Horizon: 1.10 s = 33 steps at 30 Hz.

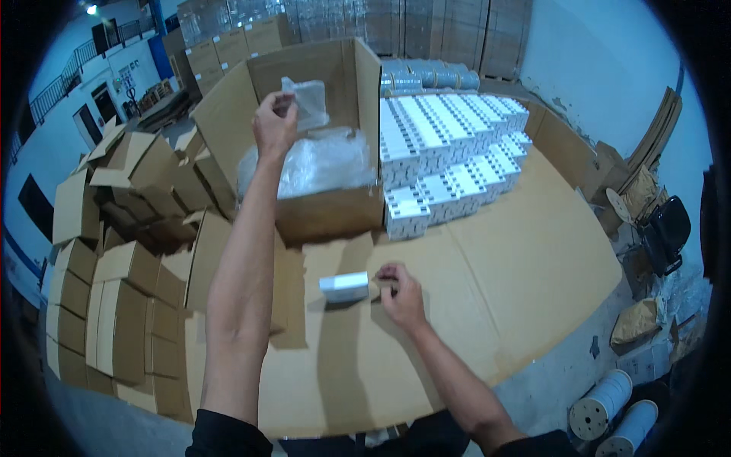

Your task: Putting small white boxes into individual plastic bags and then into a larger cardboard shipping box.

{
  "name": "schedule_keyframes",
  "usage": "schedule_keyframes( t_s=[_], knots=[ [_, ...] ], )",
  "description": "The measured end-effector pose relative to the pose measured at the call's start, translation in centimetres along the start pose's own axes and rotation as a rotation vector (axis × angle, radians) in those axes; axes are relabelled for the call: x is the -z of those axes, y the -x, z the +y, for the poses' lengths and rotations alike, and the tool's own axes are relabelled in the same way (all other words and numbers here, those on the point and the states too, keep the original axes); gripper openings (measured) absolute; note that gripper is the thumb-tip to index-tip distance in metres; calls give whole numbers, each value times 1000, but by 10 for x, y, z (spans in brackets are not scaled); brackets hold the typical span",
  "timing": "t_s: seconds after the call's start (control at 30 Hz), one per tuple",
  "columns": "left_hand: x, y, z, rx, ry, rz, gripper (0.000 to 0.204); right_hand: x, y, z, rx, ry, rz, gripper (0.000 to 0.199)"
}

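Observation:
My left hand (276, 126) is raised over an open cardboard carton (327, 215), its fingers closed on a clear plastic bag (311, 105). More clear plastic bags (324, 164) lie piled inside this carton. A small white box (344, 287) rests on the cardboard-covered table (426, 327) in front of me. Just right of that box, my right hand (402, 297) hovers close to the surface. Its fingers are loosely curled and apart, with nothing visible between them.
Stacked white boxes (449, 145) fill the table's far right. Brown cartons (122, 305) are piled on the left, and another open carton (285, 293) stands before the bag carton. Cable spools (601, 404) and a black chair (664, 232) are on the floor at right.

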<state>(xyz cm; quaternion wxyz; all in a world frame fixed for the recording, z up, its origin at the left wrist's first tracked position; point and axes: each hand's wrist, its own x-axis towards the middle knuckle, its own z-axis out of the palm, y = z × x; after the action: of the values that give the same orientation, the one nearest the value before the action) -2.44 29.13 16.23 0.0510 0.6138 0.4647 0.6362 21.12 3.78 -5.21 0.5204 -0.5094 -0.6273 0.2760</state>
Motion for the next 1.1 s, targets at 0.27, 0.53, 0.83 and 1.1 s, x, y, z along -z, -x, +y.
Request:
schedule_keyframes(
  t_s=[0.27, 0.53, 0.83, 1.1],
  knots=[
    [81, 187, 126, 179, 411, -88, 19, 10, 10, 6, -173, -405, 154, 21],
    [122, 349, 112, 520, 514, -301, 38, 18, 55, -36, -230, -758, -155, 24],
    [112, 375, 85, 737, 467, -388, 23, 13, 57, -26, -223, -477, -192, 15],
    [119, 374, 82, 725, 431, -423, 18, 26, 48, -32, -290, -618, -217, 12]
  ],
)
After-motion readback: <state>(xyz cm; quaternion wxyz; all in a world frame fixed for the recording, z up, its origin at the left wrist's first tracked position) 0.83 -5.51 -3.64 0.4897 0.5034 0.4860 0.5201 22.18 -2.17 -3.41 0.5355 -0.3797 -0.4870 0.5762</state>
